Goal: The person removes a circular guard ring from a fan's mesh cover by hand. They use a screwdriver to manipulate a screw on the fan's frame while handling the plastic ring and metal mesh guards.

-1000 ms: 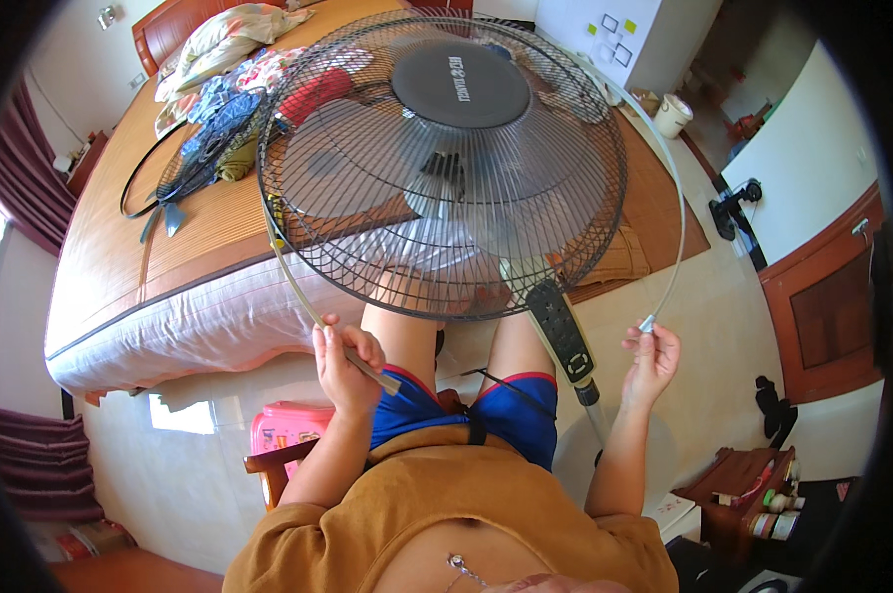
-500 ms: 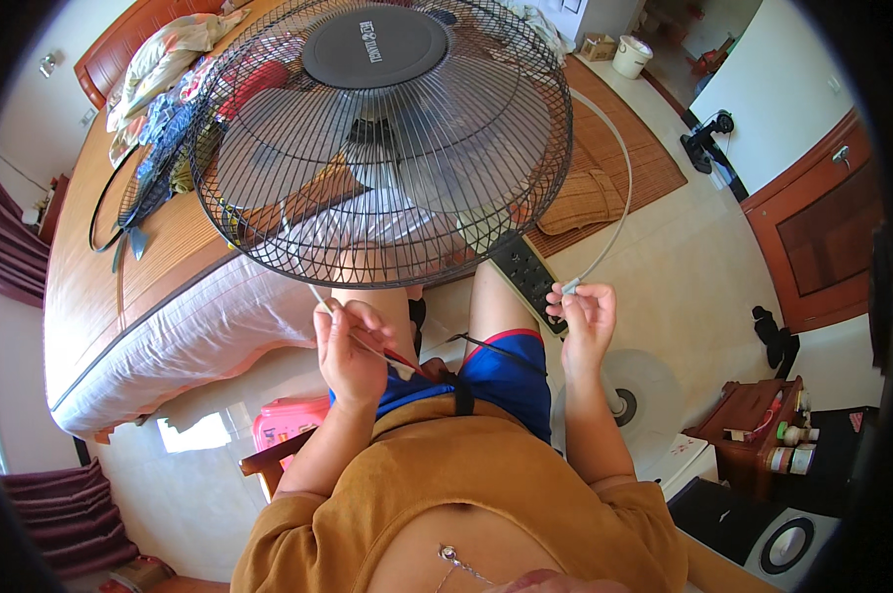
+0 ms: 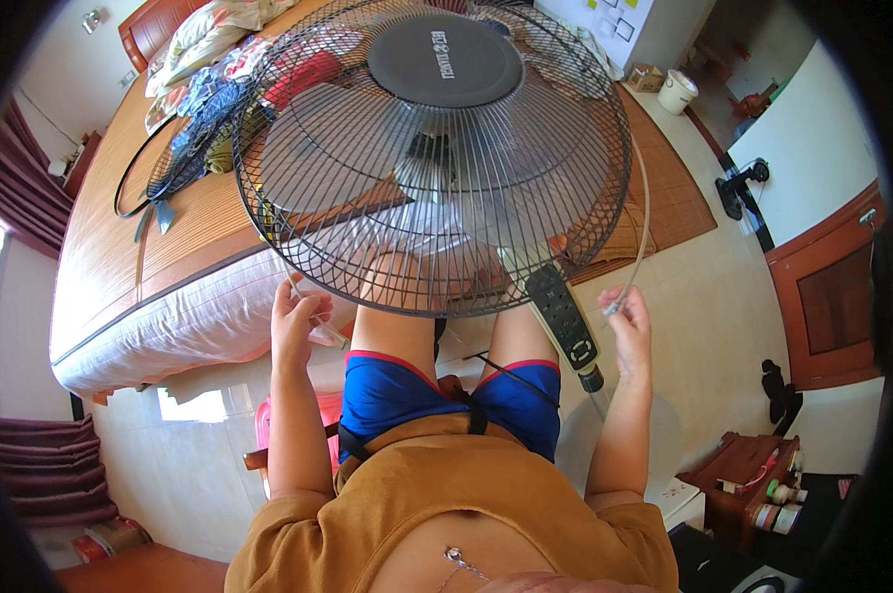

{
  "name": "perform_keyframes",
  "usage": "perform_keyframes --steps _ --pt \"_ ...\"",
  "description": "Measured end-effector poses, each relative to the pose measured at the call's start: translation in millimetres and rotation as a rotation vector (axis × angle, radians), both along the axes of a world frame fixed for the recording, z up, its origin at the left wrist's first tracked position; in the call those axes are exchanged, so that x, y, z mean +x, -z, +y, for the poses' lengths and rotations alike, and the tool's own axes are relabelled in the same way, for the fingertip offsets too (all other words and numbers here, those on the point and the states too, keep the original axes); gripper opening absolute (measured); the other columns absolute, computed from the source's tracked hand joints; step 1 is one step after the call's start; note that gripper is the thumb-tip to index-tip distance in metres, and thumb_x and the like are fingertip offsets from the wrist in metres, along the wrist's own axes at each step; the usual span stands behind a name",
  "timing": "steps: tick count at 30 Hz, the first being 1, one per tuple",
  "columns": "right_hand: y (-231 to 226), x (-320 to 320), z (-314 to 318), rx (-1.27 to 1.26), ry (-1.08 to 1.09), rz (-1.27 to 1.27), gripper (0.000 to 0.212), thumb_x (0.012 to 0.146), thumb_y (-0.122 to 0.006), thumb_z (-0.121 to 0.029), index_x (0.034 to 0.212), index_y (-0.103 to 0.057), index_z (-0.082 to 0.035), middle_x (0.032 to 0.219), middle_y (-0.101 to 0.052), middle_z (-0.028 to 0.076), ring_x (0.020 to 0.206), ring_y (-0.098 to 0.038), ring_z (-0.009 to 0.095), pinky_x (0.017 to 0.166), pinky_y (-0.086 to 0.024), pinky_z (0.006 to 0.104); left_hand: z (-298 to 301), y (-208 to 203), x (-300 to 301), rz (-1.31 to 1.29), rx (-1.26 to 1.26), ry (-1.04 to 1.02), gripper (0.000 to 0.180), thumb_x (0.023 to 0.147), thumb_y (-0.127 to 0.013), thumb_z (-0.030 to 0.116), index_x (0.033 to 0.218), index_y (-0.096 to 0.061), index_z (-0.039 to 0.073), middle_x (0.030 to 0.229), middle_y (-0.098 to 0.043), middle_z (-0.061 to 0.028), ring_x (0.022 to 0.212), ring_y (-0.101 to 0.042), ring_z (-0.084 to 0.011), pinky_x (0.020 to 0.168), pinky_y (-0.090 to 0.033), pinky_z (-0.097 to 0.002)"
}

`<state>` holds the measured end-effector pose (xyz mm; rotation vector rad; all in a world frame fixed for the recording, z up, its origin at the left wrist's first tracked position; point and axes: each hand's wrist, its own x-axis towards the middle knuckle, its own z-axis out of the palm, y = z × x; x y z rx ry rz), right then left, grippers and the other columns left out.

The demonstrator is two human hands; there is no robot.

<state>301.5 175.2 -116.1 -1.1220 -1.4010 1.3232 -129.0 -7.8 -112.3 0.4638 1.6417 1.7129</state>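
A standing fan point(image 3: 437, 232) with a round black wire grille and a dark grey centre cap is right in front of me. See-through blades show behind the wires. A thin whitish band point(image 3: 645, 212) curves along the outside of the grille's right edge. My right hand point(image 3: 630, 321) pinches that band's end, beside the fan's black button panel point(image 3: 562, 314). At the grille's lower left, my left hand point(image 3: 296, 318) pinches a similar whitish strip, whose tip point(image 3: 336, 339) pokes out past the fingers. The band's far stretch is hidden behind the grille.
On the left is a bed point(image 3: 121, 262) with a wooden mat, clothes point(image 3: 209, 99) and a black wire grille point(image 3: 175, 163). A pink stool point(image 3: 262, 423) stands by my left side. At the right are a brown door point(image 3: 827, 287), a wooden cabinet point(image 3: 743, 465) and a white bucket point(image 3: 677, 92).
Both hands have moved apart, the left to the left and the right outward. The band now lies closer to the grille's right edge. The view has shifted slightly.
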Motion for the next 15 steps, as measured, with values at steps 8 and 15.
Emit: perform_keyframes --steps 8,15 --pt "-9.9 4.9 75.8 -0.282 -0.125 0.275 0.030 0.077 -0.050 -0.001 0.106 -0.047 -0.007 0.084 -0.054 0.004 0.077 -0.053 0.014 0.070 -0.044 0.0274 -13.6 30.8 -48.4 0.398 -0.329 0.063 0.044 0.068 -0.060 0.003 0.109 -0.047 0.001 0.071 -0.057 -0.0058 0.060 -0.054 -0.0118 0.054 -0.043 -0.0237" --pt "-20.4 -42.2 131.7 -0.496 -0.040 0.333 0.022 0.083 -0.053 -0.014 0.104 -0.054 -0.009 0.076 -0.056 0.001 0.072 -0.055 0.013 0.064 -0.045 0.0265 5.8 17.3 -46.5 0.900 -0.516 -0.114 0.036 0.066 -0.061 0.012 0.099 -0.050 0.003 0.067 -0.057 -0.0102 0.060 -0.057 -0.0232 0.059 -0.045 -0.0344"
